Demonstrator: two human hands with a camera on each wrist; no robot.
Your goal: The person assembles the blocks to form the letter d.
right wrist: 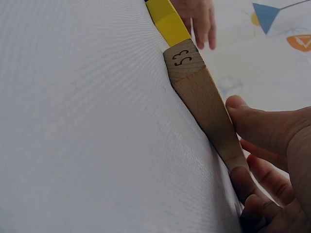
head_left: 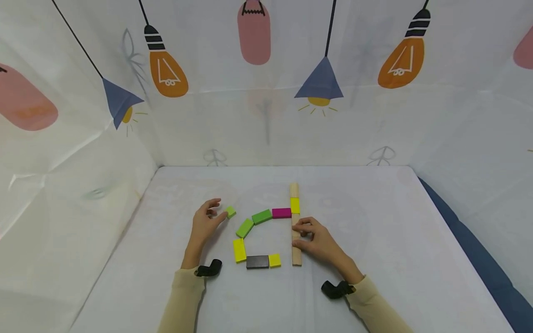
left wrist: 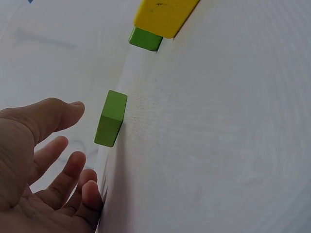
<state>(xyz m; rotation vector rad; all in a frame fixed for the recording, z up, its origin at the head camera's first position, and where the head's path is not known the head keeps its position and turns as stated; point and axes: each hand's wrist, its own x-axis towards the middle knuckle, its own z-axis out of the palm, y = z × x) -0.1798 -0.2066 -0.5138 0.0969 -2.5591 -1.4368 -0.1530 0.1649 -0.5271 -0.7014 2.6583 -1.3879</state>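
My left hand (head_left: 205,223) is beside a small green block (head_left: 231,212), fingers loosely bent. In the left wrist view the thumb (left wrist: 73,112) stands apart from that green block (left wrist: 112,119). The right hand (head_left: 315,237) is at a straight row of plain wooden blocks (head_left: 296,256), thumb and fingertips spread along it and touching its edge or very near it. A number 53 shows on one wooden block (right wrist: 184,60) in the right wrist view. A yellow block (head_left: 294,205) sits in this row, below another wooden block (head_left: 294,189).
A curve of blocks lies left of the row: magenta (head_left: 281,213), green (head_left: 262,217), another green (head_left: 244,228), yellow (head_left: 239,250), black (head_left: 257,262) and small yellow (head_left: 275,260). Patterned cloth (head_left: 266,125) hangs behind the white table (head_left: 374,194).
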